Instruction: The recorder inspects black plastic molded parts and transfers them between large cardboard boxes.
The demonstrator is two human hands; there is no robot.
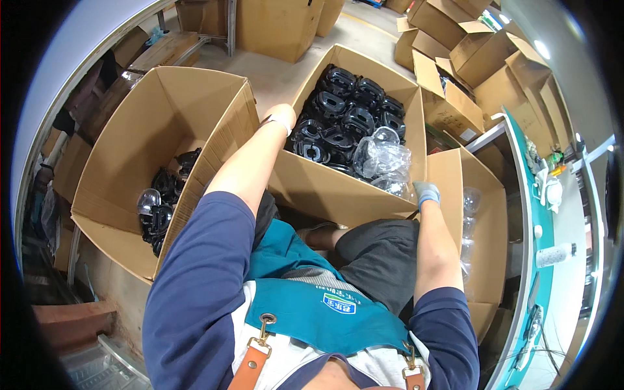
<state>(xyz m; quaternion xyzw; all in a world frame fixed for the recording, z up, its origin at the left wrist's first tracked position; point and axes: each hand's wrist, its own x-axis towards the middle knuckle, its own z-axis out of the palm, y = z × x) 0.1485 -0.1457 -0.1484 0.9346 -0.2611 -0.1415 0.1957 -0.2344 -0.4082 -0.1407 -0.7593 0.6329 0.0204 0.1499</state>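
A large cardboard box stands in front of me with several black plastic housings packed inside. On top of them, at the near right, lie transparent domed plastic covers. My left hand, with a white band at the wrist, is at this box's left wall; its fingers are hidden. My right hand, in a blue-grey glove, is at the box's near right corner, close to the transparent covers. Its fingers do not show well enough to tell whether they grip the cardboard.
To the left, an open cardboard box holds a few black housings and a transparent dome. At right another box contains transparent covers. A teal-topped bench with a bottle runs along the right. Cartons are piled behind.
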